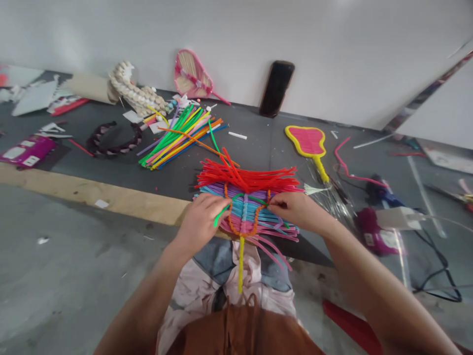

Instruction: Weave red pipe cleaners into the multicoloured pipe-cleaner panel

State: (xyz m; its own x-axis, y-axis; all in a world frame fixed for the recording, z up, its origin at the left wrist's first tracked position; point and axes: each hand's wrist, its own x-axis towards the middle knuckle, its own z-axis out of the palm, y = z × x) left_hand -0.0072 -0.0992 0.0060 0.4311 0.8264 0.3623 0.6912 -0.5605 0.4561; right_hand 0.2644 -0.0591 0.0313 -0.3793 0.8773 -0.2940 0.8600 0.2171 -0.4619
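Observation:
A half-woven pipe-cleaner fan (247, 202) lies in front of me, with red, purple, blue and pink strands across an orange frame and a yellow handle hanging down. My left hand (201, 221) is closed on a green pipe cleaner (222, 213) at the fan's left side. My right hand (295, 209) pinches the same green strand at the fan's right edge. Both hands rest on the weave.
A loose bundle of coloured pipe cleaners (181, 138) lies behind. A finished yellow-rimmed pink fan (309, 144), a pink woven fan (192, 76) and a dark phone (276, 88) against the wall, a braided headband (113, 140), glue guns and cables (384, 217) at right.

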